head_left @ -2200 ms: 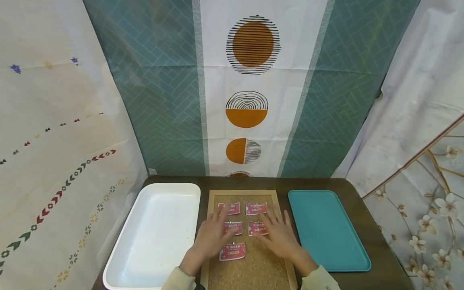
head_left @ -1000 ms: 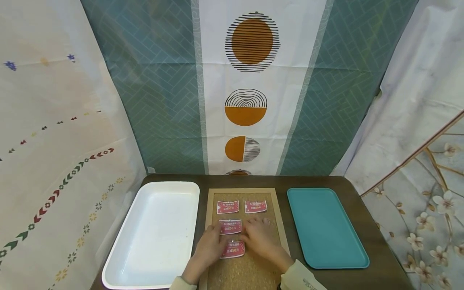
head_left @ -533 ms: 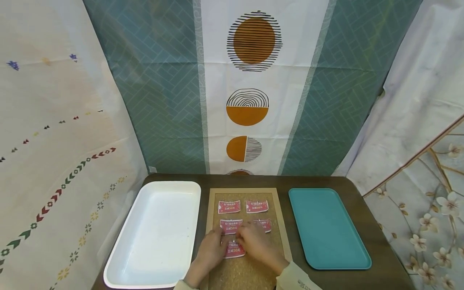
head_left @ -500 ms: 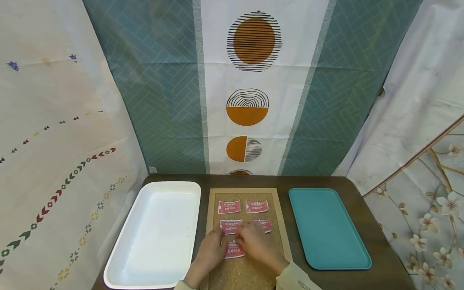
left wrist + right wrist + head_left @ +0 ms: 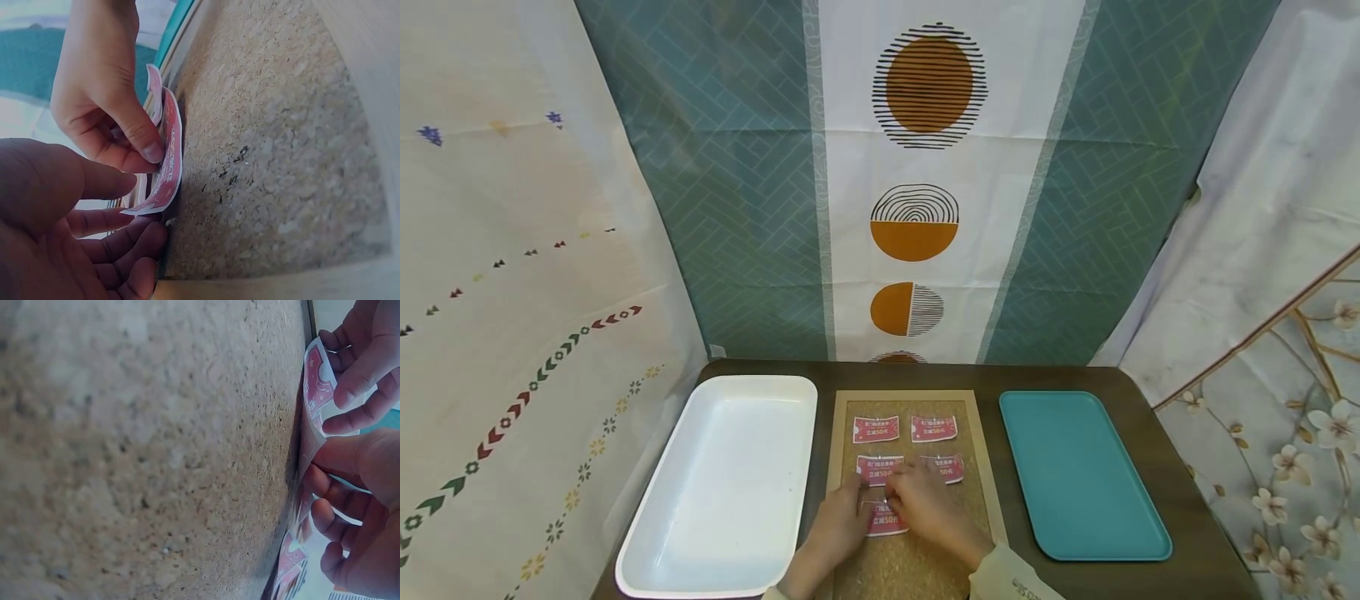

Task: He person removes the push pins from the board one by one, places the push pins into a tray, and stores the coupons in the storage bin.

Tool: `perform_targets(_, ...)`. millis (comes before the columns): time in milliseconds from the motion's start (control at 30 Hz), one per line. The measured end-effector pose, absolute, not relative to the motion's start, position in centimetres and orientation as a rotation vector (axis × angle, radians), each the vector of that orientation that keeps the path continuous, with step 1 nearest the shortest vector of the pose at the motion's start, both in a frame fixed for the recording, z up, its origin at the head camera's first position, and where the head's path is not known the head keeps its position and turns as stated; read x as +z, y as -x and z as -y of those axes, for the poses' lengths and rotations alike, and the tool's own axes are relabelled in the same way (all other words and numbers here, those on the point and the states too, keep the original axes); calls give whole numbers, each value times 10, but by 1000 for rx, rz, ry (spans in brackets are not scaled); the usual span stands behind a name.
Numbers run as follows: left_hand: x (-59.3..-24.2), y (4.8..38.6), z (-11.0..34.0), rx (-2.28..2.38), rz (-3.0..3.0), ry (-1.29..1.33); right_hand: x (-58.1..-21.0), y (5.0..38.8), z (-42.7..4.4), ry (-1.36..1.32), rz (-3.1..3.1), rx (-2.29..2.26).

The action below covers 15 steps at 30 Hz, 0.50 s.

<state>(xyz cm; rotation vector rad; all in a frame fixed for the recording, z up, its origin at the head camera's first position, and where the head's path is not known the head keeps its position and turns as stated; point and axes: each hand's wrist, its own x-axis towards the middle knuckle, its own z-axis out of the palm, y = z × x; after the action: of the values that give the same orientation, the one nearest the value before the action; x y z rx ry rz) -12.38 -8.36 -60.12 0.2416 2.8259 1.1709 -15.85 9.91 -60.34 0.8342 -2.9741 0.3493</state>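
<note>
A corkboard (image 5: pixel 917 554) with a wooden frame bears several red coupons, each with a small pin near its top edge. Around the lowest coupon (image 5: pixel 886 520) both hands meet. My left hand (image 5: pixel 838 518) holds its left end between thumb and index finger, the other fingers loosely bent. With thumb and index finger, my right hand (image 5: pixel 928 504) pinches at its top middle, where a pin shows in earlier frames; the fingertips hide that pushpin now. In the left wrist view this coupon (image 5: pixel 172 169) curves away from the cork (image 5: pixel 269 137).
Above lie a middle-left coupon (image 5: pixel 878 469), a partly covered middle-right coupon (image 5: pixel 951 468), and two top coupons, left (image 5: pixel 876 429) and right (image 5: pixel 934 428). A white tray (image 5: pixel 722 483) stands left of the board, a teal tray (image 5: pixel 1086 475) right, on a dark table (image 5: pixel 985 379).
From spread over the upper coupons, both hands have come down to the lowest one. The fingers have closed in on it. Over the last half second they have hardly moved.
</note>
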Motion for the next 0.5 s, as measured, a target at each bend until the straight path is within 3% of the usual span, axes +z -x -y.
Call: perform_targets(500,-604,120,94,1205,-2797,-391,-604,160,-95,-783,3039,454)
